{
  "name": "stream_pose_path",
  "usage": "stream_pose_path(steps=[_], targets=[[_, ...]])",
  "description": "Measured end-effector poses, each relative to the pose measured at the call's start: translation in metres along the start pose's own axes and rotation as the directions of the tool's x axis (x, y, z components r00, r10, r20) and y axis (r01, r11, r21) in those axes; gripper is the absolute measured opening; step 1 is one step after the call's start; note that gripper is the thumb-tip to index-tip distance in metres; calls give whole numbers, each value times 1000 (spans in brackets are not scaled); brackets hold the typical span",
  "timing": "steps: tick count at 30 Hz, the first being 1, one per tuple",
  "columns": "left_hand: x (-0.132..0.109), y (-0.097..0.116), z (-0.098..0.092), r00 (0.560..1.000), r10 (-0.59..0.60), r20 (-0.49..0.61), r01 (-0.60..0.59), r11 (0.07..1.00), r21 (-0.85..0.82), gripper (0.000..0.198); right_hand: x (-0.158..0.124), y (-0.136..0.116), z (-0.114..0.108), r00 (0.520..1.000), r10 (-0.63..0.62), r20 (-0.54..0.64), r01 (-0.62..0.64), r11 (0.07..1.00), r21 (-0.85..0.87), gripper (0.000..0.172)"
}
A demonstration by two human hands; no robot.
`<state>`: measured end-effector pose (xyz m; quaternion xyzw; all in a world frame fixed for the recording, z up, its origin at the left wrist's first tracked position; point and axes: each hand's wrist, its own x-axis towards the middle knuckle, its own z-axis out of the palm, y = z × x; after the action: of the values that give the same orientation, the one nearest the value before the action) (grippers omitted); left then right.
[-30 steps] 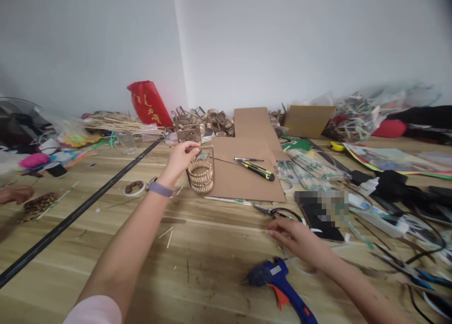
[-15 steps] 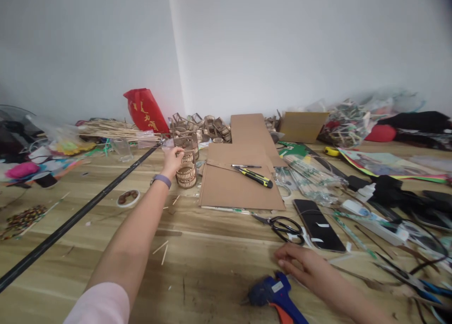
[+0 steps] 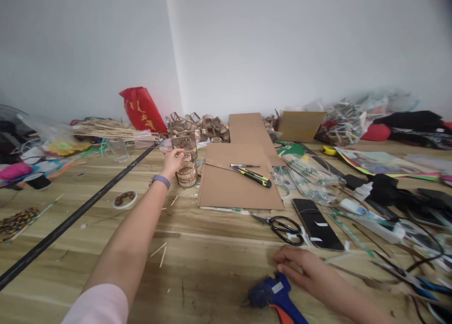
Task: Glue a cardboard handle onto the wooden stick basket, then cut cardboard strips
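Pinching slatted round wooden basket, left fingers; right fingers apparently laid flat.

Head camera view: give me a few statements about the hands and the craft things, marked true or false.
1. The left hand holds the wooden basket. True.
2. The right hand holds the scissors. False: it lies flat beside the blue glue gun, apart from the scissors.
3. The utility knife lies on the cardboard sheet. True.
4. The red bag lies on the cardboard sheet. False: it stands by the wall, off to the left.
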<state>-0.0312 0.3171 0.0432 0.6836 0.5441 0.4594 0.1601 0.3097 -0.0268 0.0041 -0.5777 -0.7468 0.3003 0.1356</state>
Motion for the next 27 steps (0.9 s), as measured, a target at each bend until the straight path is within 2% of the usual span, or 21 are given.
stream_pose_path(steps=[6,8,11,15,19,21,23,25,27], targets=[[-11,6,-7,1000,6,28,-5,1000,-27,30,10,2,-8,999,-26,-27,25,999,-37,25],[-13,8,-8,999,2,42,-1,1000,-27,30,16,5,-11,998,-31,-46,27,995,-99,24],[-15,10,-10,999,5,41,-5,1000,-13,39,27,14,-16,994,-21,-110,-6,971,-239,23],[-25,16,-15,998,4,-62,0,998,57,51,43,33,-22,972,32,-233,-116,927,-357,26],[-65,23,-9,983,-3,-185,29,990,140,58,54,46,-27,968,87,-234,-182,889,-421,24],[-92,25,3,994,11,-112,7,987,158,52,56,48,-28,975,98,-197,-177,883,-435,25],[-118,23,18,999,3,36,-9,987,162,39,58,48,-28,981,88,-170,-157,881,-446,32],[-135,18,35,981,-61,182,29,985,173,30,59,48,-28,986,66,-151,-129,880,-458,39],[-142,11,48,944,-152,293,98,977,191,25,61,49,-30,990,49,-136,-107,878,-466,39]])
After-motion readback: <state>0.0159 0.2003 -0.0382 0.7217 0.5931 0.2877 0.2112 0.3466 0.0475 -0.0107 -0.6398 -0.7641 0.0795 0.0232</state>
